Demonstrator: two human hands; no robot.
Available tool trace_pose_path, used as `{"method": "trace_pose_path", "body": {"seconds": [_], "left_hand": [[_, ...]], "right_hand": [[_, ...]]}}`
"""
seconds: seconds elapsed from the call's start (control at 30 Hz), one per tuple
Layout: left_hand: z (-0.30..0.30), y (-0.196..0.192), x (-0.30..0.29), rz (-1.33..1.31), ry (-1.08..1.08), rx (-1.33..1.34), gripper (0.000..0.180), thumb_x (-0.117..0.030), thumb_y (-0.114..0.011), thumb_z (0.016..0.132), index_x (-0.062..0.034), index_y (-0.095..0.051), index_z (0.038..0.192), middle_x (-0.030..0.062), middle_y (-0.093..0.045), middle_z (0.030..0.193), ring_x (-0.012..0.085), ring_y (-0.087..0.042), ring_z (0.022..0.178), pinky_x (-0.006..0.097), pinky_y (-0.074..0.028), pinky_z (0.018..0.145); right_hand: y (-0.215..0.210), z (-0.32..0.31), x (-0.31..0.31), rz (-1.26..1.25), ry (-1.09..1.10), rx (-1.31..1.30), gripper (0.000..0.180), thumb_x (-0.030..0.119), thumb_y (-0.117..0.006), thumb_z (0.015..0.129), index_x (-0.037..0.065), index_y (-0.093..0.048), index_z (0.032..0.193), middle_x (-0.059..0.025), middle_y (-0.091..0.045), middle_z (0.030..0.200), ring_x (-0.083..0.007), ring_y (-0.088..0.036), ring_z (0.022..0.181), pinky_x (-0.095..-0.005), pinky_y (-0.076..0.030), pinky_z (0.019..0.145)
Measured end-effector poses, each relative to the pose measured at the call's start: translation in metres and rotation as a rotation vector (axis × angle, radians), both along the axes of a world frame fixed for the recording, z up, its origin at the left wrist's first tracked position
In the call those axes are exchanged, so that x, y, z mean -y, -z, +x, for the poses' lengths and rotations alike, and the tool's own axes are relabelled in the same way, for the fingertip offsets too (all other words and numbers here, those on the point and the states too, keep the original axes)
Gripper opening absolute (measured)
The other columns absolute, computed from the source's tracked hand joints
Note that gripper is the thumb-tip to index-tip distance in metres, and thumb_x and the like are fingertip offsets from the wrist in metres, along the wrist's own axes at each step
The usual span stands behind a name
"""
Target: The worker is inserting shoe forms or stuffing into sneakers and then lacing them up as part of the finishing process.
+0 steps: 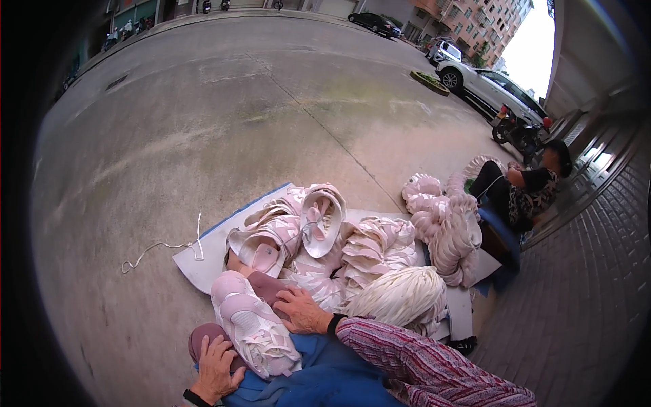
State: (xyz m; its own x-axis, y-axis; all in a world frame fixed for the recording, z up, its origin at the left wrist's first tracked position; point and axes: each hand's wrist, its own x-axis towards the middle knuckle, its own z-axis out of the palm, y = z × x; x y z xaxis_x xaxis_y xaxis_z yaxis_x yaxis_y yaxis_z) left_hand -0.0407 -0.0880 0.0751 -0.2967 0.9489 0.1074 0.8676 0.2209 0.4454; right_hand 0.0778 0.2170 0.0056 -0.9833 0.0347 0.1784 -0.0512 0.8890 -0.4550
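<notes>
The pink shoe (pixel 254 329) lay lengthwise between both hands, the left hand (pixel 217 370) gripping its heel end, the right hand (pixel 303 311) resting open beside it.

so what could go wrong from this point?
The pink shoe upper lies across the lap between the left hand and right hand; it could slide off toward the concrete. The stacked uppers lean and might topple. The loose white lace on the ground could be lost.
</notes>
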Motion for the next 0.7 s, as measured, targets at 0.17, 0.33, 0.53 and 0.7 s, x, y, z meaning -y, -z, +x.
{"method": "trace_pose_path", "body": {"seconds": [0.17, 0.33, 0.53, 0.7], "left_hand": [[-0.004, 0.013, 0.000, 0.045, 0.050, 0.052, 0.024, -0.022, -0.073, 0.066, -0.0107, -0.066, 0.085, 0.0136, -0.058, 0.109, 0.0357, -0.053, 0.116, 0.065, -0.025, 0.109], [-0.006, 0.023, -0.002, 0.139, -0.024, 0.073, 0.014, -0.019, -0.070, 0.066, -0.0126, -0.067, 0.078, 0.0087, -0.062, 0.099, 0.0331, -0.057, 0.111, 0.061, -0.027, 0.109], [-0.009, 0.022, 0.000, 0.148, -0.030, 0.102, 0.012, -0.019, -0.068, 0.068, -0.0143, -0.069, 0.078, 0.0074, -0.063, 0.097, 0.0328, -0.058, 0.109, 0.059, -0.028, 0.109], [-0.004, 0.012, -0.007, 0.098, 0.009, 0.030, 0.017, -0.021, -0.067, 0.068, -0.0111, -0.068, 0.082, 0.0097, -0.062, 0.098, 0.0335, -0.058, 0.109, 0.059, -0.028, 0.108]], "right_hand": [[-0.002, 0.001, 0.005, 0.011, 0.016, -0.020, 0.033, 0.024, -0.064, 0.079, 0.011, -0.060, 0.109, -0.0137, -0.050, 0.121, -0.0397, -0.045, 0.122, -0.0515, -0.039, 0.093], [-0.004, 0.000, 0.004, 0.020, 0.029, -0.009, 0.030, 0.023, -0.064, 0.080, 0.011, -0.061, 0.107, -0.0130, -0.051, 0.120, -0.0386, -0.045, 0.121, -0.0503, -0.039, 0.093], [-0.004, 0.000, 0.006, 0.017, 0.040, -0.049, 0.029, 0.023, -0.064, 0.079, 0.011, -0.061, 0.105, -0.0127, -0.051, 0.117, -0.0377, -0.045, 0.119, -0.0495, -0.039, 0.092], [-0.005, -0.001, 0.008, -0.005, 0.028, 0.036, 0.034, 0.021, -0.065, 0.078, 0.012, -0.060, 0.111, -0.0115, -0.051, 0.123, -0.0377, -0.044, 0.124, -0.0497, -0.038, 0.096]]}}
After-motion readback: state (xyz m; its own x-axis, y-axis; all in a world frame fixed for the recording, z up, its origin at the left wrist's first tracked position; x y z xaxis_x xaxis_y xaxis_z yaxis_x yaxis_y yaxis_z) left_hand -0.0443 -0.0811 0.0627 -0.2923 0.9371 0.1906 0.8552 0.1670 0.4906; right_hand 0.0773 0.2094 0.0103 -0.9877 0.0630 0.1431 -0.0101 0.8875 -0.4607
